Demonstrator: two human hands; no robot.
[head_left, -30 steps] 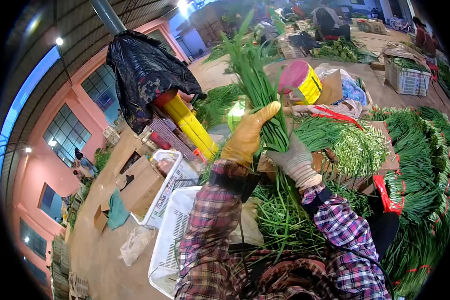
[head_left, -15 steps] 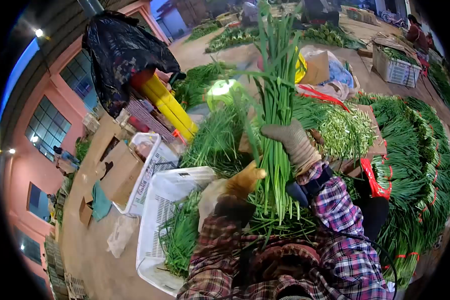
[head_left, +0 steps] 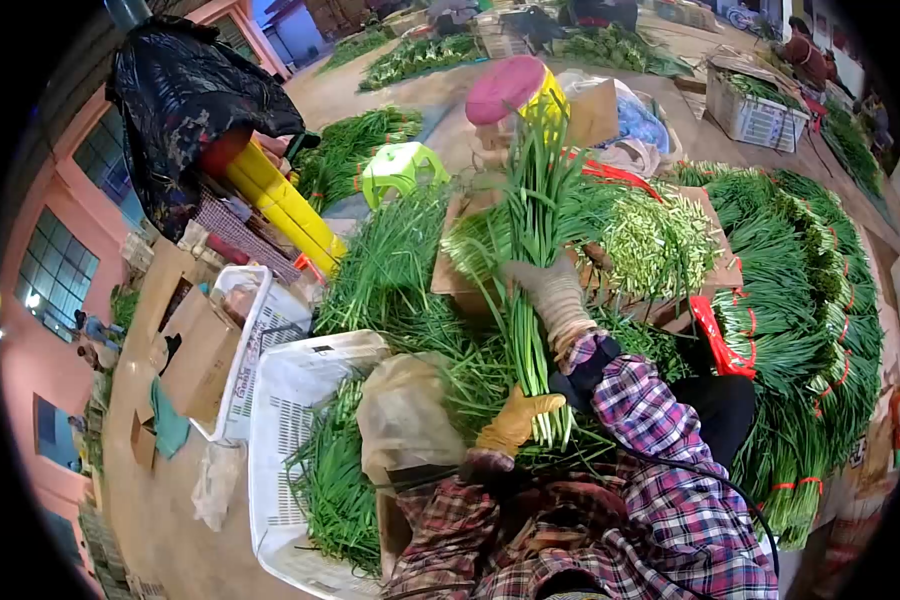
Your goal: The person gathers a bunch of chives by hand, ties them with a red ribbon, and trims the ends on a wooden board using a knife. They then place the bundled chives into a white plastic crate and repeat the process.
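Observation:
My right hand (head_left: 558, 298), in a grey-beige work glove, is closed around the middle of a bunch of chives (head_left: 538, 215) held upright in front of me. Its green leaf tips point up and away, and the pale stalk ends hang below. My left hand (head_left: 515, 420), in a yellowish glove, grips the bunch near those lower ends, with its thumb across the stalks. Loose chives (head_left: 395, 265) lie heaped to the left of the bunch. Behind my right hand, cut pale-ended chives (head_left: 665, 245) rest on a cardboard box (head_left: 455, 283).
At left stands a white plastic crate (head_left: 270, 470) with chives inside, beside another white crate (head_left: 238, 375). Rows of red-tied chive bundles (head_left: 770, 270) cover the right side. Red ties (head_left: 715, 340) hang from the box. Farther off are a green stool (head_left: 405, 165) and yellow tubes (head_left: 280, 210).
The bunch and my right hand appear lower and farther left. My left hand has moved down to the stalk ends. A pink-topped yellow stool has come into clearer view behind the bunch.

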